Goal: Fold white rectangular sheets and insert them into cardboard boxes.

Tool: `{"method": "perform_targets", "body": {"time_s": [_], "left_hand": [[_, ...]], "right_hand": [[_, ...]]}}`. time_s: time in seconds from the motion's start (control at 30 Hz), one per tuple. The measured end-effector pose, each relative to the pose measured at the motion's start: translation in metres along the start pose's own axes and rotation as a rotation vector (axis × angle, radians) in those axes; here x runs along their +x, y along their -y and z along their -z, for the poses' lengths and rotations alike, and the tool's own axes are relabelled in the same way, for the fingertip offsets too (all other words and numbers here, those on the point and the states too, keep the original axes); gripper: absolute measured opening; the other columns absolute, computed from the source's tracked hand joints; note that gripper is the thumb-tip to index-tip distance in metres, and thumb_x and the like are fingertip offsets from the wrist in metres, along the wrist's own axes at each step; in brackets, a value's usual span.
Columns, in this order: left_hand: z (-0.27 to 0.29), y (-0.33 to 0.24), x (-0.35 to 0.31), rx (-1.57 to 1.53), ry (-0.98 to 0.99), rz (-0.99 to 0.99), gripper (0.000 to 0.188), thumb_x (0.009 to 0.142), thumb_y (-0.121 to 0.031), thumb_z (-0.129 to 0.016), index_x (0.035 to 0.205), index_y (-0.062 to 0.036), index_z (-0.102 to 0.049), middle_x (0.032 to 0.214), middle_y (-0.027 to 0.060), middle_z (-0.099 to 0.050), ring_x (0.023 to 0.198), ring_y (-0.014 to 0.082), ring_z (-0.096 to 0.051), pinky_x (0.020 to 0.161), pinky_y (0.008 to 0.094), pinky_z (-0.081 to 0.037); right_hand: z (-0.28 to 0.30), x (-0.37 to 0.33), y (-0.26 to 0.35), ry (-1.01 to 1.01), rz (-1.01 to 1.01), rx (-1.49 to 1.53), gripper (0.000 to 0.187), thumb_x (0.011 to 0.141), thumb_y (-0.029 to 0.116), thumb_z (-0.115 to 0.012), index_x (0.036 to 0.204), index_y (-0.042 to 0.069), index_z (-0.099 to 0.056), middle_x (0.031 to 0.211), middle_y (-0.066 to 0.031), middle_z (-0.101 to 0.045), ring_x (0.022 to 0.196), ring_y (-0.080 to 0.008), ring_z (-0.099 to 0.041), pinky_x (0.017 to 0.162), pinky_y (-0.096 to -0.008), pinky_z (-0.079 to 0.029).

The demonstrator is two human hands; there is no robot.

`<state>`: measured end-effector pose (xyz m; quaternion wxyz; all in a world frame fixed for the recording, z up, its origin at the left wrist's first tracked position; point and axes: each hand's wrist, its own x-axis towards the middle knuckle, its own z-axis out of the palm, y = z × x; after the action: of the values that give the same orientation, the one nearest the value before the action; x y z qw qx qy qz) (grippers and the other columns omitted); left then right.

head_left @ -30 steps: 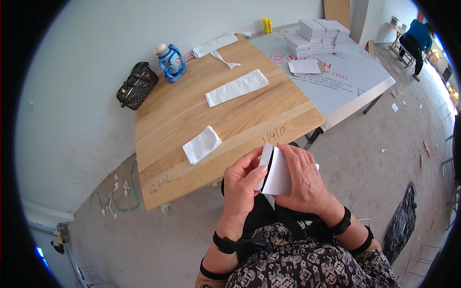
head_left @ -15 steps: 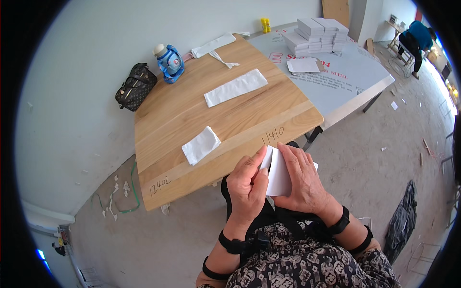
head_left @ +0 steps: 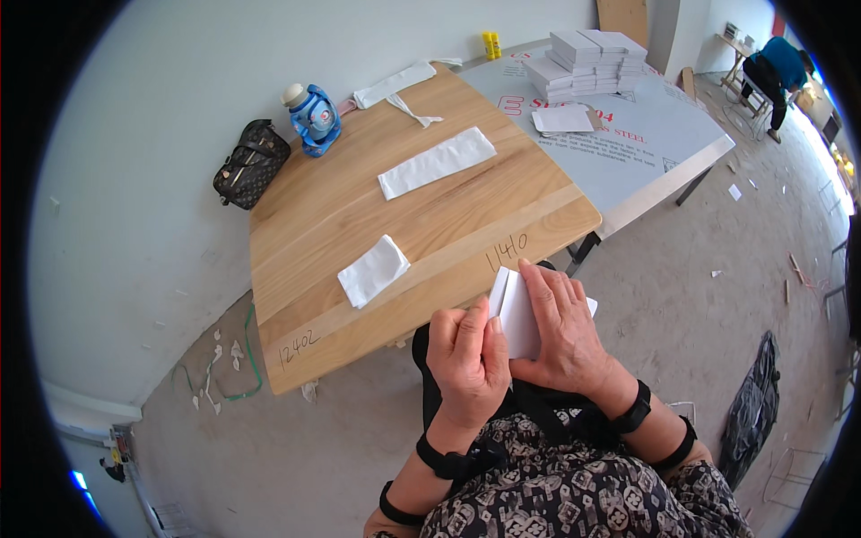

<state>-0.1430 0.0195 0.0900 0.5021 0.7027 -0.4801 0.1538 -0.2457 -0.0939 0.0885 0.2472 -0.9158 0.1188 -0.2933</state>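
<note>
Above my lap, just past the wooden table's front edge, is a small white cardboard box with a narrow side panel along its left edge. My right hand grips the box from the right, thumb at its lower edge and fingers laid over its face. At the left edge, my left hand is closed, its fingers curled and its thumb pressed to the side panel. A white piece sticks out to the right behind my right hand; what it belongs to is hidden.
Folded white cloths lie on the wooden table, with a blue bottle and a dark handbag at its far left. Stacked white boxes, flat white cards and yellow tubes occupy the grey table. Another person bends over, far right.
My left hand has slid slightly down along the box, and its fingers have curled in more. The dark gap beside the side panel no longer shows. My right hand keeps its hold.
</note>
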Motion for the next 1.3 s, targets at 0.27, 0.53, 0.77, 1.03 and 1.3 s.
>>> {"method": "perform_targets", "body": {"time_s": [0.27,0.53,0.77,1.03,1.3], "left_hand": [[-0.005,0.005,-0.004,-0.152,0.115,0.144,0.027,0.090,-0.006,-0.061,0.114,0.0058,-0.059,0.097,0.0186,-0.066,0.079,0.0274,-0.068,0.067,0.0334,-0.054],[-0.012,0.009,-0.010,-0.125,0.075,0.160,0.032,0.091,-0.006,-0.060,0.118,0.0093,-0.055,0.103,0.0246,-0.066,0.085,0.0347,-0.069,0.073,0.0364,-0.056],[-0.004,0.006,-0.008,-0.433,0.050,0.454,0.025,0.091,-0.004,-0.052,0.112,0.0042,-0.063,0.088,0.0016,-0.063,0.065,0.0065,-0.052,0.058,0.0204,-0.043],[0.004,0.018,0.002,-0.570,0.184,0.624,0.019,0.090,-0.001,-0.055,0.105,0.0045,-0.066,0.074,0.0004,-0.060,0.059,0.0047,-0.048,0.052,0.0192,-0.041],[0.005,0.008,0.004,-0.367,0.181,0.486,0.020,0.089,0.003,-0.056,0.107,0.0044,-0.063,0.082,0.0090,-0.067,0.070,0.0119,-0.061,0.062,0.0256,-0.048]], "right_hand": [[-0.005,-0.001,-0.004,-0.064,-0.074,-0.083,0.100,0.059,0.030,-0.077,0.138,-0.009,-0.031,0.121,-0.0225,-0.049,0.106,-0.0349,-0.050,0.090,-0.0443,-0.037],[-0.015,-0.001,0.000,-0.104,-0.116,-0.090,0.102,0.057,0.029,-0.078,0.138,-0.009,-0.031,0.119,-0.0220,-0.050,0.105,-0.0350,-0.051,0.089,-0.0439,-0.038],[-0.005,0.000,-0.001,-0.018,-0.149,-0.067,0.102,0.054,0.024,-0.074,0.139,-0.009,-0.029,0.119,-0.0222,-0.049,0.108,-0.0363,-0.049,0.091,-0.0449,-0.037],[-0.002,0.001,-0.003,-0.003,-0.108,-0.108,0.101,0.053,0.022,-0.072,0.139,-0.007,-0.029,0.122,-0.0215,-0.048,0.109,-0.0358,-0.049,0.094,-0.0454,-0.035],[-0.002,0.002,-0.002,-0.007,-0.090,-0.104,0.099,0.053,0.020,-0.072,0.139,-0.007,-0.030,0.122,-0.0209,-0.049,0.109,-0.0356,-0.049,0.094,-0.0454,-0.035]]}}
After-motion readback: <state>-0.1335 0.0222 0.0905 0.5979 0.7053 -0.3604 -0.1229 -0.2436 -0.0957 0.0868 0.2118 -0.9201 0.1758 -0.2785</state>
